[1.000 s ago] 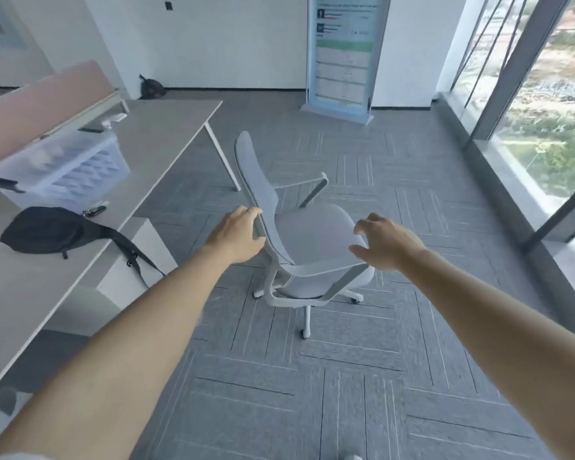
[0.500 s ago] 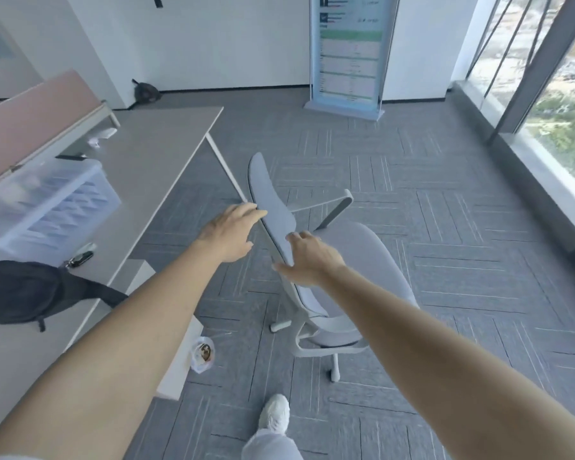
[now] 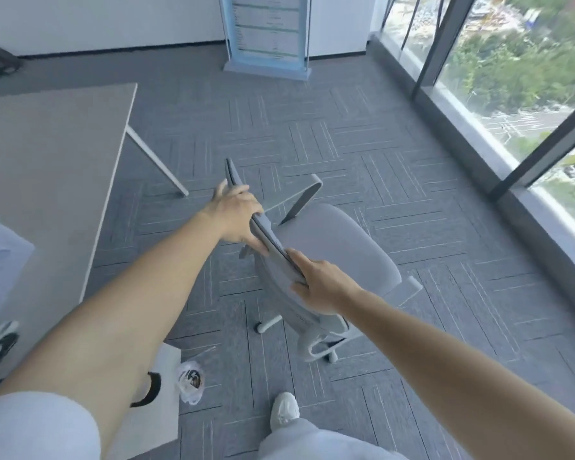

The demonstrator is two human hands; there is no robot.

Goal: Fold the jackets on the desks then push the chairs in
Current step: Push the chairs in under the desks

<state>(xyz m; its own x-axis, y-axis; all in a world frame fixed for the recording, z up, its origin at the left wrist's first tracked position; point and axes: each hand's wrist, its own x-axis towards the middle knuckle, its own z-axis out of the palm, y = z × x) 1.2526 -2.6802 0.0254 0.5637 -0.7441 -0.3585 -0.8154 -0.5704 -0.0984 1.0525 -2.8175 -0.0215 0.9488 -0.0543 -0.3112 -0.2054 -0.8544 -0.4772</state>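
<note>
Grey carpet [image 3: 362, 154], window [image 3: 512, 78] wall at your right, tabletop [image 3: 47, 154] at your left.

- Chair [image 3: 329, 247]: on the carpet, well apart from the tabletop. Its backrest is on the tabletop side and its seat faces the window. It likely needs turning before it goes in.
- Left hand [image 3: 236, 214]: curled round the backrest's top edge, fingers over the front.
- Right hand [image 3: 322, 287]: grips the same edge, nearer you.
- Jackets: none in view.

Hazards, as judged:
- Both your hands hold the backrest only, so a push may spin the seat instead of rolling the base.
- The slanted leg [image 3: 156, 161] stands between chair and tabletop, and a caster could catch on it.
- The far armrest [image 3: 304, 197] may strike the tabletop's edge if it sits too high to pass under.
- The bag [image 3: 190, 381] lies on the floor near the base, where a caster could run over it.
- Your shoe [image 3: 283, 415] is close behind the base, so mind a backward roll.
</note>
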